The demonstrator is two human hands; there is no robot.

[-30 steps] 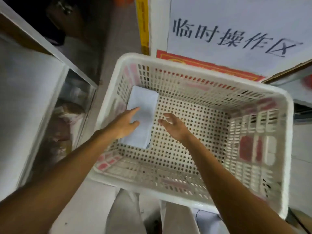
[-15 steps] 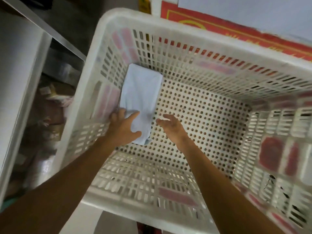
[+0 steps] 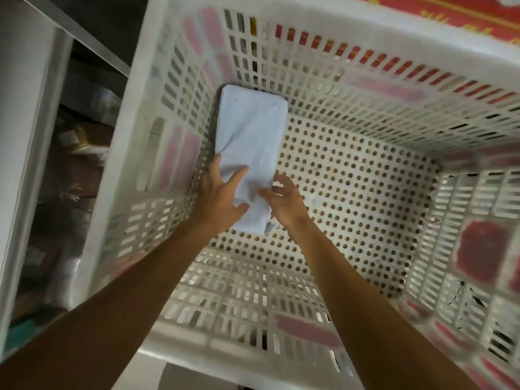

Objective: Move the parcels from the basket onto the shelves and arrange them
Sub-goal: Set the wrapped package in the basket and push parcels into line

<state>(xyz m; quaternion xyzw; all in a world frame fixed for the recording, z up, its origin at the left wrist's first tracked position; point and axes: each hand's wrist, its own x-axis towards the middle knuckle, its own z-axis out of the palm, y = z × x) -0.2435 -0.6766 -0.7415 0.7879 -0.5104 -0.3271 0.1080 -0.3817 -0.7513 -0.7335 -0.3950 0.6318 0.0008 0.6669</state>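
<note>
Picking up the last parcel (image 3: pixel 250 142) from the basket (image 3: pixel 135 153).
Left hand (image 3: pixel 222 201) and right hand (image 3: pixel 284 201) clasp its near end, fingers closing; next, lift it clear toward the shelves (image 3: pixel 25 108) at left.

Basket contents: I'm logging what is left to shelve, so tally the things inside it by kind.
Parcels: 1, a pale blue parcel against the left wall of the white basket.
Hands: 2, left hand and right hand, both on its near end.
Total: 3

parcel's (image 3: pixel 250 142) near end under both hands; shelf contents (image 3: pixel 76 175) blurred
</note>
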